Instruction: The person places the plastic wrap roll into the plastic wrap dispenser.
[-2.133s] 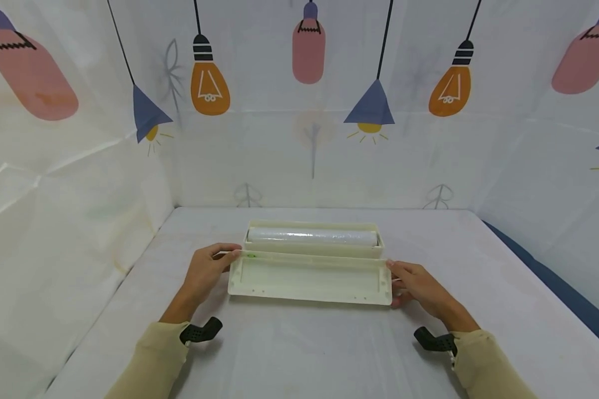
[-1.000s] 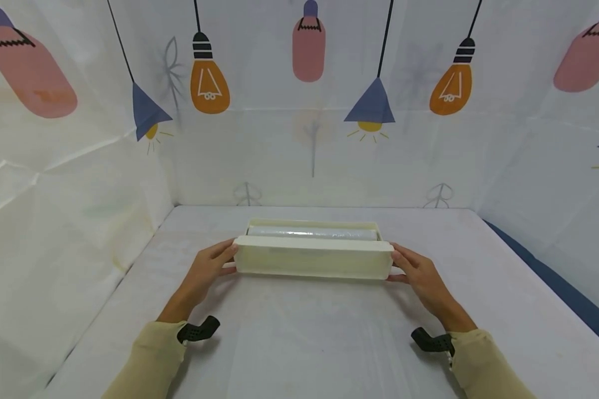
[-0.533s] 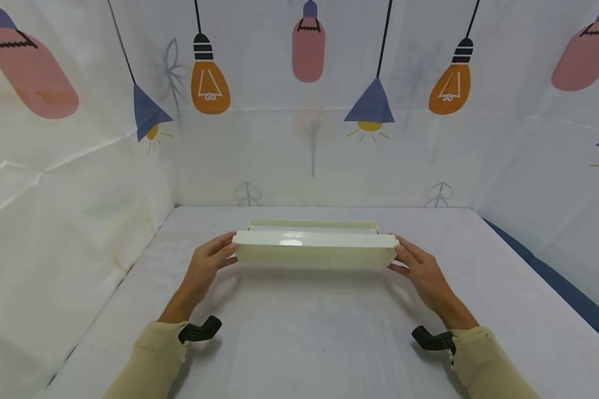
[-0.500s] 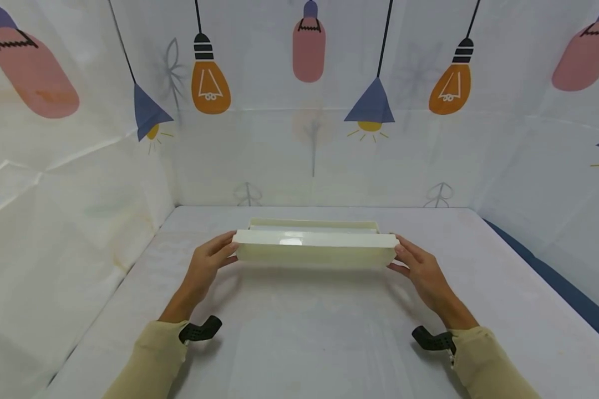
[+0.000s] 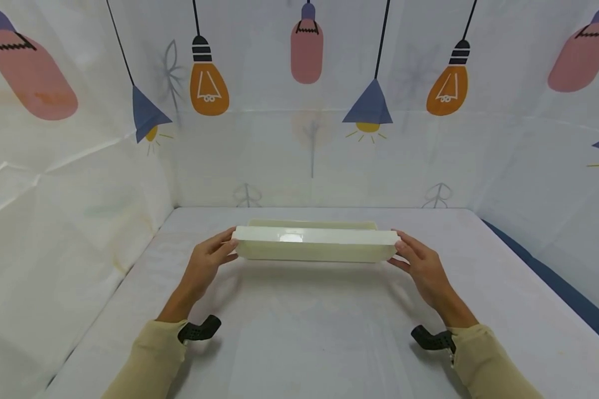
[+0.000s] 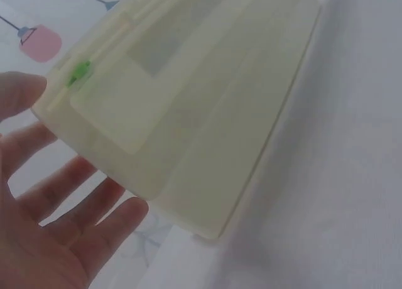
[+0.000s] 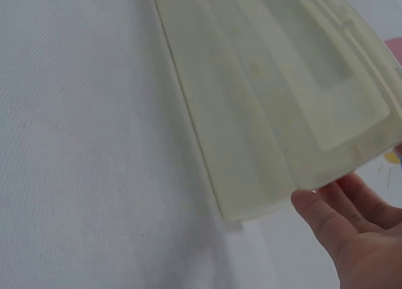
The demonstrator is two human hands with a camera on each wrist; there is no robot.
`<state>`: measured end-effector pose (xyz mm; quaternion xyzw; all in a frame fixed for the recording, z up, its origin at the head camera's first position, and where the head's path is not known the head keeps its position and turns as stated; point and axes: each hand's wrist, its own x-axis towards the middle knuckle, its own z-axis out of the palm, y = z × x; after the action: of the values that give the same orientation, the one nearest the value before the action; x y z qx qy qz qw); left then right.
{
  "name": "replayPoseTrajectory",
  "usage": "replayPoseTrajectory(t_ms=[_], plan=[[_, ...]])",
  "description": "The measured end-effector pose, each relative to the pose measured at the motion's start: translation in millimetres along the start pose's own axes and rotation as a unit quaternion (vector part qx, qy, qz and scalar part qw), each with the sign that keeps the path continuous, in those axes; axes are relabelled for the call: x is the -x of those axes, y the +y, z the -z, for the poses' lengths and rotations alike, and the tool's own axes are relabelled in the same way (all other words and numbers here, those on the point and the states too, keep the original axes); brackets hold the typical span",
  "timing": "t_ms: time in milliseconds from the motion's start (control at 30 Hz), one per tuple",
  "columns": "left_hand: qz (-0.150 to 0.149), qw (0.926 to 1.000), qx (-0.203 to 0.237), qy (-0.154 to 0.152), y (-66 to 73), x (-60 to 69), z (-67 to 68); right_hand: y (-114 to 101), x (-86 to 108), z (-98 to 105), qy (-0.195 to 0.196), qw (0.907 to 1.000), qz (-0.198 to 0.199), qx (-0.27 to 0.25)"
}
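A long cream plastic lid (image 5: 339, 236) spans the middle of the head view, tilted over the front of a matching box (image 5: 314, 224). Only the back rim and part of the front of that box show; the lid hides its inside. My left hand (image 5: 204, 269) pinches the lid's left end between thumb and fingers. At the other end my right hand (image 5: 425, 277) grips it the same way. In the left wrist view a green mark (image 6: 79, 73) sits on the lid near my thumb. The right wrist view shows fingertips under the lid's corner (image 7: 352, 157).
The box stands on a white-covered table (image 5: 309, 332). White sheets printed with hanging lamps and bulbs (image 5: 209, 88) close off the back and both sides. A dark blue strip (image 5: 554, 277) runs along the right edge.
The lid, earlier held low in front with its inside showing, has been raised and tipped back over the box. The clear-wrapped roll in the box has gone from sight behind it.
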<state>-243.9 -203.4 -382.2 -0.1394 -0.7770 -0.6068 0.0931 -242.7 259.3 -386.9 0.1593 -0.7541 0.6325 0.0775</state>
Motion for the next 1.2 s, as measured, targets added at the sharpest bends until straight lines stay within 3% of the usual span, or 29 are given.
replayPoseTrajectory(t_ms=[267, 600, 867, 1200], plan=[[-0.018, 0.9997, -0.017, 0.001, 9.0, -10.2, -1.7, -6.9, -5.2, 4.2, 0.02, 0.9997, 0.009, -0.014], [-0.033, 0.9992, 0.022, 0.01, 9.8, -22.4, -1.5, -13.8, -15.2, 5.8, 0.02, 0.9986, 0.034, -0.034], [-0.026, 0.9992, 0.029, 0.007, 6.4, -23.8, -0.7, -13.5, -18.7, 3.8, 0.023, 0.9991, 0.032, -0.012], [-0.016, 0.9997, 0.008, 0.015, 9.4, -30.8, -2.9, -11.5, -25.2, 4.4, 0.012, 0.9987, 0.049, -0.006]])
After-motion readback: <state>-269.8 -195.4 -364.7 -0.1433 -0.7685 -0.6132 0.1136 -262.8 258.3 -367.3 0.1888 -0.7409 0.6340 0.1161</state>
